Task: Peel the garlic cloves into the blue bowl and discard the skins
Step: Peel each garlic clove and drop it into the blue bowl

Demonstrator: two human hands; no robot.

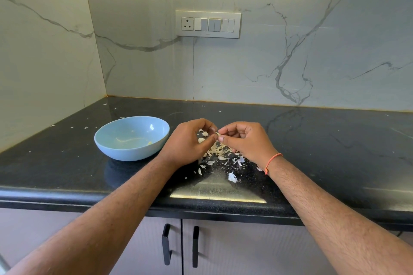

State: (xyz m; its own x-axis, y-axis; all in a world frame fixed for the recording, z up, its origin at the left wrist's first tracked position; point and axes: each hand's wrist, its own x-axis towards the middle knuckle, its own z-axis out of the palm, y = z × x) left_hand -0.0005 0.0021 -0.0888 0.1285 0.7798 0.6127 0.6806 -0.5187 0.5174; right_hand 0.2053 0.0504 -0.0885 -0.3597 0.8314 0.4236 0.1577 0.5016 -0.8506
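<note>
- The black counter (312, 140) is littered with skins (218, 152); we risk sweeping them into the blue bowl (131, 138).
- Our left hand (190, 143) and right hand (243, 140) pinch one garlic clove (217, 134) right of the bowl; a slipping grip drops it among the skins.

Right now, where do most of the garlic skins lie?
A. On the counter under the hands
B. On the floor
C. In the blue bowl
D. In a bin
A: the skins lie scattered on the black counter below both hands, to the right of the bowl, which holds only a few bits.
</note>
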